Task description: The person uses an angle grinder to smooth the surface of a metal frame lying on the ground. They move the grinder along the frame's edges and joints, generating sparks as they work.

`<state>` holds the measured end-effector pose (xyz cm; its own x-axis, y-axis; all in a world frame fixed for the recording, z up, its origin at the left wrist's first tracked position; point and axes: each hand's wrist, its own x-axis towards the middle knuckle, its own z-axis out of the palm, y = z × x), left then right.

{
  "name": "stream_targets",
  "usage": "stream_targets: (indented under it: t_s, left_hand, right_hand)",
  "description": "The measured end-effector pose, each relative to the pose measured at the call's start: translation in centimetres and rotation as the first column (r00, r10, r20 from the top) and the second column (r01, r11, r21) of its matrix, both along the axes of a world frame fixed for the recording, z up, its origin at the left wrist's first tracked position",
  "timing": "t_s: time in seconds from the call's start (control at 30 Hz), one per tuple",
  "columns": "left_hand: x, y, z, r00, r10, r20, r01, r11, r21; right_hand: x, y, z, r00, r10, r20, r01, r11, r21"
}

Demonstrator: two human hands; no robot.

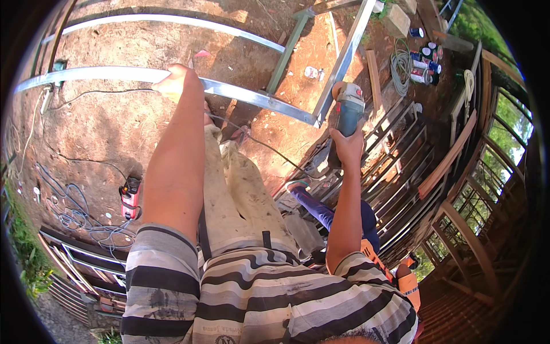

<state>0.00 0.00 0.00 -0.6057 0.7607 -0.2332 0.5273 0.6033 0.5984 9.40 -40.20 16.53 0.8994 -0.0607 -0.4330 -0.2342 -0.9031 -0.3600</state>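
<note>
My left hand (pixel 176 83) is closed around a long silver metal bar (pixel 114 73) that runs across in front of me. In my right hand (pixel 349 147) is a teal and grey angle grinder (pixel 350 110), its round disc up beside a second silver bar (pixel 347 56). The two bars meet at a corner (pixel 315 118). Whether the disc touches the bar, I cannot tell. A green metal post (pixel 291 47) joins the near bar to another silver bar (pixel 172 20) farther off. A dark cable (pixel 269 146) passes by my legs.
A red and black machine (pixel 130 198) with coiled cables (pixel 80 213) lies at left. Paint cans (pixel 425 64) and a coiled hose (pixel 401 67) sit at far right. Stacked metal bars (pixel 395 149) fill the right side. Another person's leg (pixel 314 205) shows behind my right arm.
</note>
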Motion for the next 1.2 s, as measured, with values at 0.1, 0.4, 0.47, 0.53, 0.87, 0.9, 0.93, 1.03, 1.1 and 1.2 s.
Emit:
stream_targets:
  t_s: [0.1,0.4,0.47,0.53,0.87,0.9,0.93,1.03,1.1,1.2]
  left_hand:
    - [0.3,0.2,0.9,1.000,0.018,0.016,-0.018,1.000,0.001]
    - [0.4,-0.2,0.5,1.000,-0.007,-0.018,0.007,1.000,0.004]
    - [0.6,-0.2,0.8,1.000,0.017,-0.013,-0.018,0.999,-0.028]
    - [0.4,-0.1,0.7,1.000,0.009,0.001,-0.009,0.997,-0.076]
    - [-0.1,0.0,0.1,1.000,-0.006,0.001,0.006,0.996,-0.093]
    - [-0.1,0.0,0.2,1.000,-0.014,-0.008,0.014,0.996,-0.093]
    - [-0.2,-0.1,0.0,1.000,-0.021,-0.016,0.019,0.996,-0.088]
    - [-0.2,0.0,0.0,1.000,-0.024,-0.014,0.023,0.994,-0.106]
    - [-0.3,0.2,-0.3,1.000,-0.012,-0.025,0.009,0.995,-0.102]
    - [-0.2,0.4,-0.7,0.999,0.016,-0.028,-0.018,0.996,-0.083]
  right_hand:
    - [0.3,0.9,0.0,1.000,0.006,-0.010,-0.006,1.000,0.012]
    - [0.1,-0.2,-0.5,0.997,0.075,0.026,-0.073,0.995,-0.073]
    - [-0.1,-0.1,-0.3,0.996,0.079,0.048,-0.074,0.994,-0.086]
    - [0.0,-0.1,-0.3,0.998,0.059,0.022,-0.058,0.997,-0.060]
    - [0.2,0.4,-0.2,0.997,0.072,0.017,-0.070,0.993,-0.090]
    - [0.2,0.4,-0.2,0.998,0.066,0.010,-0.064,0.992,-0.105]
    - [0.2,0.4,-0.3,0.998,0.059,0.003,-0.058,0.991,-0.120]
    - [0.3,0.0,-0.4,0.998,0.055,-0.002,-0.055,0.989,-0.137]
    - [0.5,-0.1,-0.3,0.998,0.058,0.003,-0.057,0.990,-0.126]
    - [0.8,-0.4,0.0,0.999,0.053,0.002,-0.052,0.994,-0.100]
